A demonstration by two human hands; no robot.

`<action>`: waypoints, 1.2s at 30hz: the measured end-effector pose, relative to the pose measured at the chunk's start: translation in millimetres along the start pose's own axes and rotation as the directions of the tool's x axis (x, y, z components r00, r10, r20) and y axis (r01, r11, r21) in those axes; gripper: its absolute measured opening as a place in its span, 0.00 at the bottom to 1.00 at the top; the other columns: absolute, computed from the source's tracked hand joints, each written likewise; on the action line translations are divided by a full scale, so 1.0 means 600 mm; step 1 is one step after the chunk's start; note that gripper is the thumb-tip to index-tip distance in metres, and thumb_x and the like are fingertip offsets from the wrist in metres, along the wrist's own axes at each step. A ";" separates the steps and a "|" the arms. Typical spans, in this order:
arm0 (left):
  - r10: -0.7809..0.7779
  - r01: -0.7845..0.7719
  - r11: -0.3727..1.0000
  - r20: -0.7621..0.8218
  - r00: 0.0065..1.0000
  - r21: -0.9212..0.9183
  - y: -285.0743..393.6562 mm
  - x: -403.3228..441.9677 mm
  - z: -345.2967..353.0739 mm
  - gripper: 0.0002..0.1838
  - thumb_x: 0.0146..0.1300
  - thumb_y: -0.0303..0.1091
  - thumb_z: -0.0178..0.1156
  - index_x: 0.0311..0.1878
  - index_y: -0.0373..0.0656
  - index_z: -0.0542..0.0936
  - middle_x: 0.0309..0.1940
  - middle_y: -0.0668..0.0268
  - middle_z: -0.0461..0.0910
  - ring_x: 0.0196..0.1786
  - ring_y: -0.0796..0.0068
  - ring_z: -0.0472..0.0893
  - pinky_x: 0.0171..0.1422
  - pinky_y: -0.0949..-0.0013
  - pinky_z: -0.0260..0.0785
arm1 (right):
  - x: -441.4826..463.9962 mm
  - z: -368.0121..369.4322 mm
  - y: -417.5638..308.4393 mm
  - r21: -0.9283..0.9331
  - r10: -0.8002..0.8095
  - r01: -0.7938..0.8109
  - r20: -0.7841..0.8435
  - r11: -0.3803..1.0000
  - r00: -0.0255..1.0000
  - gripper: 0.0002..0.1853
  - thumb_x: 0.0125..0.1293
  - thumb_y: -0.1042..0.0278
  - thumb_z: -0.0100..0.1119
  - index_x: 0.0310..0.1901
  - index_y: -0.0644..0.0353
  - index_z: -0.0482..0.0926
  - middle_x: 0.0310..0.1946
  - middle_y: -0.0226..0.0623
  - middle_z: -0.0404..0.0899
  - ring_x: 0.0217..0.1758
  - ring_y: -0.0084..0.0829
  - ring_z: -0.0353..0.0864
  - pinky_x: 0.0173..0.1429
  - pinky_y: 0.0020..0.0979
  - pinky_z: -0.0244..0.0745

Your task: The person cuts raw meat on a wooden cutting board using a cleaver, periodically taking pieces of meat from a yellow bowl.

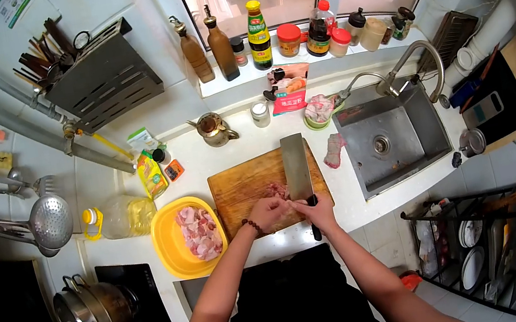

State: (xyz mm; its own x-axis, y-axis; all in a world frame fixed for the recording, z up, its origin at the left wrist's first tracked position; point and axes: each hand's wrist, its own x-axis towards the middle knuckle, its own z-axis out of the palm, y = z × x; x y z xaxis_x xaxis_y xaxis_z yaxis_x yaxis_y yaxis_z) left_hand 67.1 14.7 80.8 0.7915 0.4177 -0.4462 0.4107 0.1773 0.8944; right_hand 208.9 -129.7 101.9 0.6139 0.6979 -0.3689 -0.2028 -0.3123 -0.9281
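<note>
A wooden cutting board (242,187) lies on the white counter, with a small heap of chopped pink meat (276,191) on it. The cleaver (296,165) has its wide blade over the right part of the board and its black handle toward the body. My right hand (318,209) is closed around that handle. Beside it, my left hand (267,213) has its fingers pressed together near the right fingertips; what they pinch is too small to name. Left of the board stands a yellow basin (164,240) holding pieces of raw meat (200,233).
A steel sink (395,134) is at the right, with a cloth (334,150) beside it. Behind the board are a metal teapot (215,129), a glass jar (260,113) and a pink packet (291,87). An oil jug (127,215) stands beyond the basin.
</note>
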 end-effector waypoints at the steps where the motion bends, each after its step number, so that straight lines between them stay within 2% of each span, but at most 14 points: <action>1: 0.024 -0.023 1.000 0.030 0.999 -0.012 0.001 -0.003 -0.003 0.12 0.74 0.41 0.64 0.39 0.41 0.85 0.27 0.75 0.80 0.29 0.86 0.74 0.33 0.76 0.68 | 0.004 0.000 -0.009 0.014 0.034 -0.035 0.043 0.999 0.999 0.10 0.61 0.68 0.77 0.30 0.61 0.84 0.18 0.26 0.78 0.15 0.17 0.69 0.19 0.23 0.61; 3: 0.050 -0.049 0.998 0.051 0.997 -0.026 0.008 -0.010 -0.008 0.13 0.74 0.41 0.64 0.40 0.41 0.85 0.27 0.75 0.79 0.29 0.86 0.74 0.33 0.77 0.68 | 0.006 0.006 -0.019 0.022 0.065 -0.067 0.095 0.997 0.993 0.09 0.60 0.71 0.77 0.30 0.61 0.83 0.19 0.26 0.78 0.14 0.17 0.69 0.19 0.22 0.60; 6: 0.052 -0.057 0.996 0.074 0.996 0.066 0.018 -0.015 -0.018 0.12 0.74 0.41 0.63 0.41 0.41 0.85 0.28 0.75 0.80 0.30 0.87 0.75 0.35 0.77 0.69 | 0.011 0.014 -0.018 0.066 0.014 -0.023 0.125 0.998 0.992 0.11 0.59 0.73 0.78 0.31 0.60 0.80 0.19 0.27 0.78 0.14 0.17 0.70 0.18 0.23 0.61; 9: 0.036 -0.041 0.998 0.100 0.994 0.048 0.019 -0.018 -0.030 0.12 0.73 0.41 0.64 0.43 0.41 0.86 0.30 0.73 0.83 0.32 0.86 0.77 0.35 0.76 0.71 | 0.021 0.018 -0.009 0.107 -0.020 0.007 0.123 0.994 0.992 0.12 0.59 0.76 0.77 0.32 0.59 0.77 0.20 0.27 0.77 0.14 0.18 0.70 0.18 0.24 0.62; 11: 0.055 -0.049 0.996 0.091 0.994 -0.069 0.026 -0.024 -0.031 0.11 0.76 0.39 0.61 0.43 0.41 0.85 0.30 0.74 0.82 0.30 0.86 0.77 0.34 0.77 0.71 | 0.018 0.019 -0.030 0.153 0.071 -0.092 0.141 0.984 0.987 0.12 0.59 0.77 0.76 0.33 0.59 0.77 0.21 0.28 0.78 0.15 0.18 0.71 0.18 0.24 0.63; 12: 0.056 -0.049 0.996 0.091 0.994 -0.069 0.024 -0.023 -0.031 0.11 0.76 0.39 0.61 0.43 0.41 0.85 0.30 0.74 0.82 0.30 0.86 0.77 0.34 0.77 0.71 | 0.017 0.019 -0.034 0.152 0.070 -0.091 0.140 0.984 0.988 0.12 0.59 0.77 0.76 0.33 0.59 0.77 0.21 0.28 0.78 0.15 0.18 0.71 0.18 0.24 0.63; 18: 0.028 -0.027 0.995 0.005 1.000 -0.095 0.017 -0.018 -0.025 0.11 0.76 0.38 0.60 0.45 0.40 0.85 0.31 0.74 0.83 0.29 0.85 0.78 0.34 0.77 0.72 | 0.018 0.022 -0.037 0.218 0.115 -0.141 0.131 0.966 0.985 0.10 0.58 0.78 0.75 0.36 0.60 0.80 0.25 0.26 0.80 0.17 0.16 0.71 0.19 0.23 0.63; 21: 0.004 -0.011 0.995 -0.072 0.997 -0.100 0.017 -0.014 -0.015 0.10 0.76 0.35 0.60 0.46 0.39 0.85 0.32 0.73 0.83 0.30 0.85 0.78 0.35 0.77 0.72 | 0.022 0.021 -0.032 0.237 0.113 -0.140 0.121 0.961 0.986 0.12 0.61 0.77 0.74 0.34 0.58 0.76 0.24 0.28 0.80 0.15 0.17 0.71 0.18 0.23 0.64; 23: 0.061 -0.085 0.981 -0.136 0.989 -0.174 0.004 -0.005 -0.009 0.09 0.75 0.32 0.59 0.46 0.37 0.85 0.32 0.72 0.84 0.31 0.85 0.78 0.37 0.77 0.72 | 0.023 0.021 -0.036 0.299 0.116 -0.156 0.149 0.941 0.982 0.12 0.61 0.76 0.74 0.34 0.58 0.76 0.24 0.29 0.81 0.15 0.17 0.70 0.18 0.23 0.64; 27: 0.026 -0.082 0.949 -0.184 0.983 -0.306 -0.034 0.022 -0.008 0.09 0.75 0.31 0.59 0.45 0.37 0.85 0.33 0.71 0.85 0.32 0.84 0.79 0.38 0.77 0.73 | 0.023 0.020 -0.042 0.286 0.113 -0.148 0.135 0.947 0.984 0.12 0.61 0.76 0.75 0.33 0.58 0.76 0.23 0.28 0.80 0.15 0.17 0.70 0.18 0.23 0.64; 29: -0.039 -0.067 0.923 -0.264 0.964 -0.379 -0.047 0.029 -0.016 0.09 0.75 0.31 0.59 0.46 0.36 0.85 0.34 0.70 0.86 0.33 0.83 0.81 0.39 0.77 0.74 | 0.023 0.014 -0.053 0.224 0.114 -0.132 0.090 0.966 0.989 0.12 0.60 0.76 0.75 0.31 0.59 0.76 0.22 0.28 0.79 0.15 0.17 0.70 0.18 0.23 0.63; 30: -0.036 -0.070 0.923 -0.266 0.963 -0.379 -0.045 0.030 -0.019 0.09 0.75 0.31 0.59 0.46 0.36 0.85 0.34 0.70 0.86 0.33 0.83 0.81 0.39 0.77 0.74 | 0.030 0.009 -0.052 0.224 0.111 -0.129 0.091 0.966 0.990 0.12 0.60 0.76 0.75 0.31 0.59 0.76 0.22 0.28 0.79 0.15 0.17 0.70 0.18 0.23 0.63; 32: -0.114 0.087 0.990 -0.279 0.953 -0.107 -0.044 0.028 -0.021 0.09 0.74 0.31 0.60 0.46 0.35 0.85 0.36 0.68 0.87 0.34 0.82 0.82 0.39 0.76 0.75 | 0.040 0.001 -0.043 0.129 0.046 -0.050 0.034 0.990 0.998 0.12 0.60 0.70 0.77 0.31 0.59 0.78 0.20 0.24 0.77 0.15 0.16 0.69 0.19 0.24 0.62; 36: -0.146 0.108 0.980 -0.242 0.959 -0.166 -0.064 0.053 -0.001 0.10 0.73 0.30 0.61 0.49 0.34 0.84 0.37 0.66 0.87 0.35 0.80 0.84 0.40 0.74 0.77 | 0.064 0.002 -0.027 0.019 0.033 -0.033 0.000 0.999 0.999 0.11 0.60 0.70 0.77 0.31 0.62 0.81 0.25 0.29 0.85 0.19 0.17 0.74 0.22 0.24 0.67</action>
State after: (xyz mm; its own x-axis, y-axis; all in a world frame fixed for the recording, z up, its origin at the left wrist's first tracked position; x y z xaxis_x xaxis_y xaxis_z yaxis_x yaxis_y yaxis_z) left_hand 76.1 21.4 32.2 0.5892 0.5906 -0.5514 0.4124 0.3670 0.8338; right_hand 234.9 -96.8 102.3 0.6071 0.6868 -0.3996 -0.2373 -0.3232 -0.9161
